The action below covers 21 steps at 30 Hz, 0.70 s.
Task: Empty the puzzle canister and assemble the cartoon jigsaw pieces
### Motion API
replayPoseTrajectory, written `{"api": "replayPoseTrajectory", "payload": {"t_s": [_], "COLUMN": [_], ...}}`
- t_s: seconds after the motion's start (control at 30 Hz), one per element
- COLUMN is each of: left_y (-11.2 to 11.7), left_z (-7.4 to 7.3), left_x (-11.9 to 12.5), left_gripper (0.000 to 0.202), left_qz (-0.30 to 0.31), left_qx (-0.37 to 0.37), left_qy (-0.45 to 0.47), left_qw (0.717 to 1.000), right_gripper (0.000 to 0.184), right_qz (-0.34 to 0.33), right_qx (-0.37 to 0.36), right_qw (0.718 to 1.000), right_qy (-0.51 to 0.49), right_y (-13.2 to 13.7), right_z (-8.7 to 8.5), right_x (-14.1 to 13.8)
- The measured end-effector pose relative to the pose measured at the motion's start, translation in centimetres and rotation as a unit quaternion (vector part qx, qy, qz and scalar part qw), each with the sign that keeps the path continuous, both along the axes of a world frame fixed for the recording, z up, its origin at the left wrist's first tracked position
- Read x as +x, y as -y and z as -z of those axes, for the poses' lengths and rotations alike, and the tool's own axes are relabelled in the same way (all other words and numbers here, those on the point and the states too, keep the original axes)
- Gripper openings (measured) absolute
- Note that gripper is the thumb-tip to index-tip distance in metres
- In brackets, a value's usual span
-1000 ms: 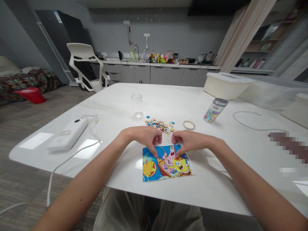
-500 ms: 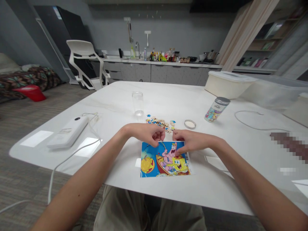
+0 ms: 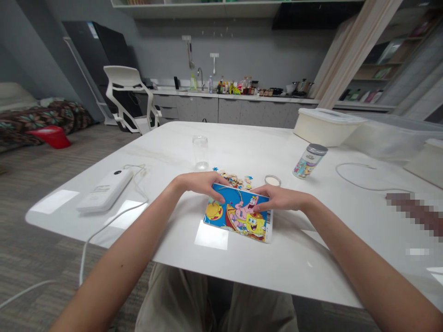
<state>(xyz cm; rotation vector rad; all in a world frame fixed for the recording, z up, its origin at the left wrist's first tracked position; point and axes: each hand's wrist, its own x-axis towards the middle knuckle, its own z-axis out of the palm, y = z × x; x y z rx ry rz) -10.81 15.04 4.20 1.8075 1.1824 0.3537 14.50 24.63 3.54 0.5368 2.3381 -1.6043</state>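
A glossy cartoon picture card [image 3: 238, 217], showing SpongeBob and Patrick in a boat, is held between my left hand [image 3: 202, 186] and my right hand [image 3: 281, 199]. Its far edge is raised and it sits tilted on the white table [image 3: 162, 159]. My fingers curl over that far edge from both sides. Just behind the card lies a heap of small jigsaw pieces [image 3: 234, 180], partly hidden by the card. A round shallow lid [image 3: 272, 180] sits close to my right fingers.
A clear glass [image 3: 200, 152] stands behind the pieces, and a picture-labelled jar with a metal cap [image 3: 306, 161] stands to the right. A white device with a cable [image 3: 105, 190] lies at left. Plastic storage tubs [image 3: 325, 127] line the far right.
Both hands have closed in on the card and lifted its far edge, tilting it and turning it slightly. The card now sits further up the table, nearer the pieces.
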Motion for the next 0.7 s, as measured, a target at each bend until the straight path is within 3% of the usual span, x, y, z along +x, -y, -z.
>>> {"api": "replayPoseTrajectory", "payload": {"t_s": [0.1,0.17,0.2,0.27,0.37,0.47,0.7], "left_y": [-0.6,-1.2,-1.5,-2.0,-2.5,-2.6,-2.1], "left_z": [0.6,1.5,2.0,3.3,5.1,6.0,4.7], "left_x": [-0.2,-0.4,-0.5,-0.6,-0.6,-0.3,0.7], "left_gripper": [0.034,0.035,0.034,0.039,0.045,0.048,0.060], "left_qz": [-0.119,-0.234,-0.263,-0.254,-0.191,-0.124,-0.090], "left_qx": [0.107,0.259,0.322,0.355,0.307,0.265,0.224], "left_qy": [-0.036,-0.110,-0.159,-0.237,-0.273,-0.280,-0.213], "left_qw": [0.987,0.931,0.895,0.868,0.891,0.914,0.947], "right_gripper": [0.043,0.044,0.044,0.045,0.047,0.048,0.049], "right_qz": [-0.065,-0.092,-0.097,-0.105,-0.112,-0.114,-0.104], "right_qx": [-0.029,-0.031,-0.025,-0.012,-0.014,-0.024,-0.025], "right_qw": [0.996,0.992,0.991,0.990,0.989,0.989,0.988], "right_qy": [0.060,0.085,0.089,0.091,0.093,0.096,0.107], "right_y": [0.0,-0.1,-0.2,-0.3,-0.4,-0.4,-0.3], "right_z": [0.0,0.1,0.3,0.5,0.7,0.7,0.6], "right_x": [0.2,0.3,0.3,0.3,0.3,0.2,0.3]}}
